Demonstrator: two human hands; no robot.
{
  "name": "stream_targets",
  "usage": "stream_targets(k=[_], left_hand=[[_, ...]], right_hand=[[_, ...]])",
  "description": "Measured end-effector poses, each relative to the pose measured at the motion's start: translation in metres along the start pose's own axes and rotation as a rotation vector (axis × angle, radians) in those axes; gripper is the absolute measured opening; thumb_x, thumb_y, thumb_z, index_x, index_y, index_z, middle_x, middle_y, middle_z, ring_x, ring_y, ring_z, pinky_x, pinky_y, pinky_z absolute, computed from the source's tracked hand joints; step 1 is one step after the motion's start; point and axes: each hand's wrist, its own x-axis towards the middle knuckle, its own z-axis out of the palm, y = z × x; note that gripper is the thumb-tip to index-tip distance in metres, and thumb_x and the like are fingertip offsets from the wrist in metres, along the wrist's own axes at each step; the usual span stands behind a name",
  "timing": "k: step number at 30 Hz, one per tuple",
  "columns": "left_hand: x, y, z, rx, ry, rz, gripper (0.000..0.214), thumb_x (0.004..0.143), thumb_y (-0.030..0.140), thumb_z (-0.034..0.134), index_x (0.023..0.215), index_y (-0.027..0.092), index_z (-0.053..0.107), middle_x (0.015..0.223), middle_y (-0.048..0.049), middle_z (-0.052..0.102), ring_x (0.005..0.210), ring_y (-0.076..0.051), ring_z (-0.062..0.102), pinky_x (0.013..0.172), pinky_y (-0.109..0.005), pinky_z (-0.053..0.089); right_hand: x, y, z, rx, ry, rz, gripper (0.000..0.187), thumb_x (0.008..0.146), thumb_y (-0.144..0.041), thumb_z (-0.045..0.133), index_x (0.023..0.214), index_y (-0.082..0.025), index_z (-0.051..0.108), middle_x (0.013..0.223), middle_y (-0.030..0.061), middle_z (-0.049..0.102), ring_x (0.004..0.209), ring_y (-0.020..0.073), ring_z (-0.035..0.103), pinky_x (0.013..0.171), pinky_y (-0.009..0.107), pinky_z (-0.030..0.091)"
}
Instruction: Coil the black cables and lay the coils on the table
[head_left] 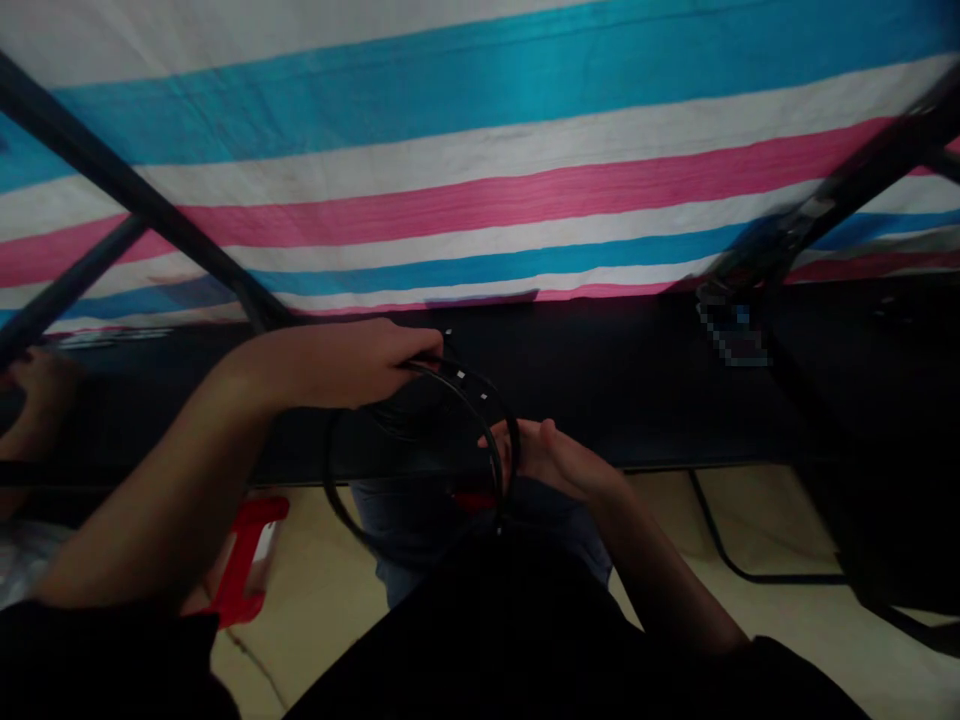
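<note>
A black cable (515,432) hangs in large loose loops in front of my body, over the near edge of a black tabletop (615,390). Small white marks show along it. My left hand (375,362) is closed on the top of the loops, knuckles up. Lower and to the right, my right hand (544,452) is open beside the loops, thumb raised and fingers pointing left. The cable passes in front of those fingers; whether they touch it I cannot tell.
A striped sheet (480,215) hangs behind the table between dark metal bars (135,185). Another person's hand (45,385) is at the far left. A blurred-out object (739,325) lies at the right rear. Below stands a red-framed item (244,560).
</note>
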Motion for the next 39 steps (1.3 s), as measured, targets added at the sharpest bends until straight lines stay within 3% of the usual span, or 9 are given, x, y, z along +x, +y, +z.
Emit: stream_targets(k=[4,8,11,14,21,26,33,36,39], left_hand=[[0.008,-0.012,0.018,-0.250,-0.050,0.010,0.018,0.088,0.024,0.051,0.099,0.023,0.064,0.081,-0.0003,0.068,0.069,-0.015,0.062,0.061,-0.024,0.045],[0.036,-0.031,0.061,-0.871,-0.063,-0.191,0.009,0.091,0.028,0.056,0.097,0.022,0.056,0.060,0.0073,0.045,0.040,-0.008,0.036,0.039,-0.020,0.027],[0.061,-0.043,0.100,-1.326,0.134,-0.283,0.007,0.090,0.019,0.060,0.096,0.021,0.056,0.060,0.0082,0.044,0.038,-0.005,0.033,0.037,-0.016,0.022],[0.081,-0.045,0.135,-1.535,0.268,-0.356,0.011,0.088,0.013,0.064,0.096,0.018,0.058,0.061,0.0067,0.048,0.040,-0.005,0.040,0.037,-0.014,0.028],[0.117,-0.028,0.188,-1.833,0.369,-0.418,0.011,0.088,0.007,0.064,0.092,0.014,0.057,0.071,-0.0003,0.059,0.051,-0.006,0.053,0.049,-0.017,0.048],[0.160,-0.010,0.211,-1.911,0.517,-0.448,0.011,0.092,0.003,0.055,0.093,0.013,0.059,0.074,-0.0012,0.062,0.053,-0.004,0.056,0.057,-0.016,0.053],[0.218,0.026,0.246,-1.686,0.708,-0.406,0.032,0.089,0.004,0.057,0.119,0.014,0.060,0.109,-0.0121,0.071,0.092,-0.017,0.073,0.085,-0.032,0.060],[0.227,0.035,0.260,-1.507,0.754,-0.374,0.042,0.086,0.006,0.062,0.126,0.017,0.060,0.134,-0.0151,0.064,0.121,-0.025,0.065,0.106,-0.043,0.051],[0.220,0.041,0.269,-1.325,0.786,-0.307,0.052,0.082,0.007,0.066,0.132,0.019,0.058,0.154,-0.0139,0.049,0.147,-0.028,0.041,0.123,-0.047,0.031]], right_hand=[[0.000,0.008,-0.007,-0.044,0.193,-0.058,0.049,0.087,-0.059,0.071,0.116,-0.021,0.064,0.100,0.0061,0.069,0.079,0.0155,0.065,0.060,0.024,0.049],[-0.007,0.012,-0.015,-0.107,0.220,-0.041,0.044,0.081,-0.037,0.084,0.117,-0.021,0.064,0.076,-0.0024,0.067,0.057,0.0105,0.058,0.053,0.022,0.045],[-0.012,0.010,-0.020,0.098,0.432,-0.131,0.038,0.084,-0.047,0.078,0.109,-0.021,0.069,0.075,-0.0013,0.067,0.068,0.0139,0.065,0.064,0.026,0.051],[-0.013,0.007,-0.030,0.346,0.679,-0.176,0.044,0.082,-0.061,0.074,0.098,-0.021,0.071,0.081,0.0016,0.069,0.084,0.0198,0.070,0.076,0.032,0.055],[-0.008,0.012,-0.049,0.278,0.968,-0.294,0.050,0.074,-0.060,0.081,0.100,-0.020,0.069,0.063,-0.0052,0.059,0.053,0.0120,0.057,0.054,0.026,0.047],[-0.012,0.027,-0.071,-0.075,1.154,-0.403,0.041,0.075,-0.042,0.083,0.104,-0.020,0.064,0.063,-0.0089,0.053,0.051,0.0091,0.051,0.053,0.024,0.044],[-0.030,0.039,-0.152,-0.355,1.479,-0.422,0.047,0.084,-0.048,0.063,0.121,-0.020,0.057,0.074,-0.0058,0.054,0.052,0.0101,0.051,0.051,0.025,0.046],[-0.028,0.040,-0.181,-0.469,1.506,-0.402,0.058,0.086,-0.046,0.057,0.136,-0.017,0.050,0.088,0.0015,0.062,0.060,0.0135,0.060,0.056,0.029,0.052],[-0.025,0.037,-0.199,-0.621,1.512,-0.381,0.062,0.090,-0.045,0.050,0.144,-0.014,0.046,0.106,0.0112,0.066,0.077,0.0190,0.068,0.071,0.036,0.057]])
